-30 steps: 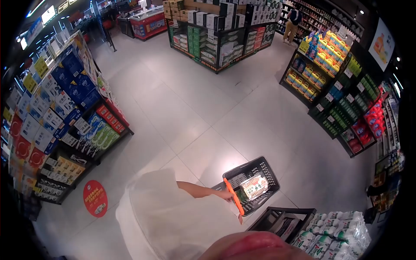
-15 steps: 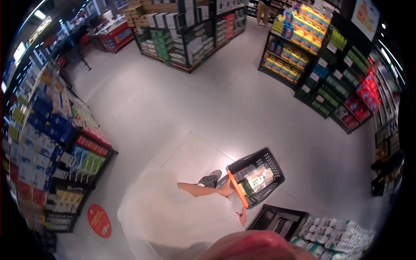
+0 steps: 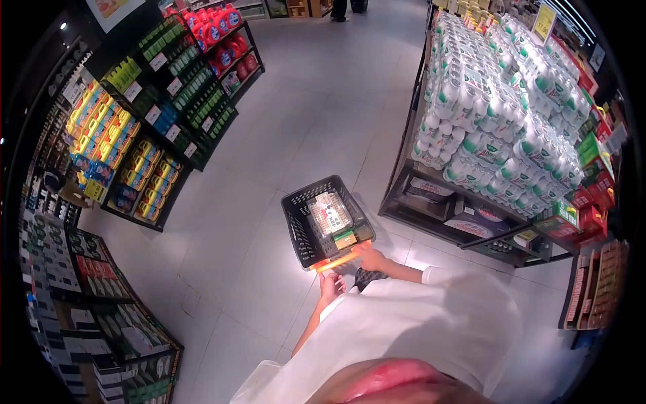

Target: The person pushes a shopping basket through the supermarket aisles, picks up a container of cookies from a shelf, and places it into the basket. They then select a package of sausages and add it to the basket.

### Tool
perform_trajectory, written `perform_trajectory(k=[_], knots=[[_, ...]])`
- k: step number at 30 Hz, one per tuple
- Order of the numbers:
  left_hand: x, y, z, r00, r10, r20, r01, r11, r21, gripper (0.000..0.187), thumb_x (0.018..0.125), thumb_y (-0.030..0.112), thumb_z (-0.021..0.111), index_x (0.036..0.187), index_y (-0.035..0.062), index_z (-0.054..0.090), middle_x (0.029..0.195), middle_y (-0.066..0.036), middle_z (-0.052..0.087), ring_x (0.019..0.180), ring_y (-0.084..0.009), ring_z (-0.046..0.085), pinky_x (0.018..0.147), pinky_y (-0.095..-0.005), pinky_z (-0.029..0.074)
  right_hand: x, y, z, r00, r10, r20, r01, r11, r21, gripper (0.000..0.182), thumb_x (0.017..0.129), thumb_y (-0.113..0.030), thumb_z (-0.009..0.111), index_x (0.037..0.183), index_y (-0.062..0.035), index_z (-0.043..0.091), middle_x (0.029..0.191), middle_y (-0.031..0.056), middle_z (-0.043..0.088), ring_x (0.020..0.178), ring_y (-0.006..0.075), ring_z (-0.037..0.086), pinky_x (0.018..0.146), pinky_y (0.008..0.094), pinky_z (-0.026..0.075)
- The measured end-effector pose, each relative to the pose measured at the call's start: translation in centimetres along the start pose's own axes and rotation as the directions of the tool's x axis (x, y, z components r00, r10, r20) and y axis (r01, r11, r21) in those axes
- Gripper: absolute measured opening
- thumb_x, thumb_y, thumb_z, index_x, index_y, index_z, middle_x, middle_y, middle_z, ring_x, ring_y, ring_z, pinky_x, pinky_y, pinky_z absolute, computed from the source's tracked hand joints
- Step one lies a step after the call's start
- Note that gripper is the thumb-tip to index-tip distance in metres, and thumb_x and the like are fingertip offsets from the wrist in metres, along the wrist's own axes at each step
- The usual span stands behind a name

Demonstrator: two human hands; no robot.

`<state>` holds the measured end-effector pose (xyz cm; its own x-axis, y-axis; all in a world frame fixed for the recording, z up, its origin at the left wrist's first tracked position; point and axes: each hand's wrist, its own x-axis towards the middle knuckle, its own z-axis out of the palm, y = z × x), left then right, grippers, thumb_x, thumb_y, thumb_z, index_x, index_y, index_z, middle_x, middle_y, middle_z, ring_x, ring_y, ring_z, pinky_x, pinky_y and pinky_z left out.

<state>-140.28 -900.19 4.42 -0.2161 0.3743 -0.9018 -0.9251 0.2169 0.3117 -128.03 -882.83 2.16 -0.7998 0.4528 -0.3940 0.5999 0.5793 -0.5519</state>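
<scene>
A black shopping basket [image 3: 293, 225] with perforated sides is in front of my body, low over the floor. Its orange handle [image 3: 340, 260] crosses the near side. My right hand [image 3: 369, 257] is closed around the right part of this handle. At the left end, my left hand [image 3: 330, 285] has its fingers curled against the handle, partly hidden from above. Inside the basket lies a clear plastic food pack with a white printed label [image 3: 329, 212]. Next to it, near the handle, is a small green and tan pack [image 3: 345, 238].
Shrink-wrapped white bottles [image 3: 471, 101] are stacked on a dark display stand [image 3: 397, 182] at the right. To the left stand shelves of yellow jugs [image 3: 108, 131] and green bottles [image 3: 178, 97]. Boxed goods [image 3: 128, 330] line the lower left. Tiled floor [image 3: 309, 121] runs ahead between displays; a person stands far off.
My view has turned to the right, so the yellow-jug shelves now sit at the left and the bottle stack at the right. The basket stays in front of me, with both hands at its handle.
</scene>
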Motion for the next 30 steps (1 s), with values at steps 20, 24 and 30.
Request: perform_trajectory(k=[20,24,30], knots=[[13.6,25.0,4.1,0.977,0.211,0.001,-0.195,0.9,0.39,0.057,0.087,0.009,0.05,0.138,0.016,0.025,0.078,-0.01,0.058,0.05,-0.0187,0.054,0.043,-0.0304,0.048,16.9,-2.2,-4.3,0.878,0.389,-0.278,-0.195,0.823,0.534,0.039,0.076,-0.017,0.063,0.114,-0.0088,0.063,0.095,0.0106,0.069,0.09,0.0247,0.066,0.08,0.0366,0.051],[18.3,30.9,4.0,0.991,0.135,0.022,-0.129,0.869,0.478,0.02,0.089,0.012,0.051,0.109,0.0081,0.048,0.073,-0.007,0.059,0.05,-0.0173,0.055,0.041,-0.0299,0.047,21.7,-1.0,-3.3,0.939,0.344,0.025,-0.233,0.582,0.779,0.02,0.084,-0.017,0.064,0.095,-0.0004,0.069,0.084,0.0084,0.069,0.078,0.016,0.067,0.074,0.0308,0.052],[22.0,37.2,7.5,0.981,-0.064,0.181,-0.062,0.784,0.618,0.04,0.085,0.01,0.055,0.123,-0.0005,0.046,0.084,-0.012,0.058,0.066,-0.0197,0.059,0.057,-0.0345,0.052,26.3,-4.6,-6.6,0.83,0.507,0.234,-0.349,0.144,0.926,0.027,0.087,-0.015,0.063,0.104,0.0057,0.064,0.084,0.0115,0.068,0.079,0.018,0.067,0.071,0.0306,0.052]])
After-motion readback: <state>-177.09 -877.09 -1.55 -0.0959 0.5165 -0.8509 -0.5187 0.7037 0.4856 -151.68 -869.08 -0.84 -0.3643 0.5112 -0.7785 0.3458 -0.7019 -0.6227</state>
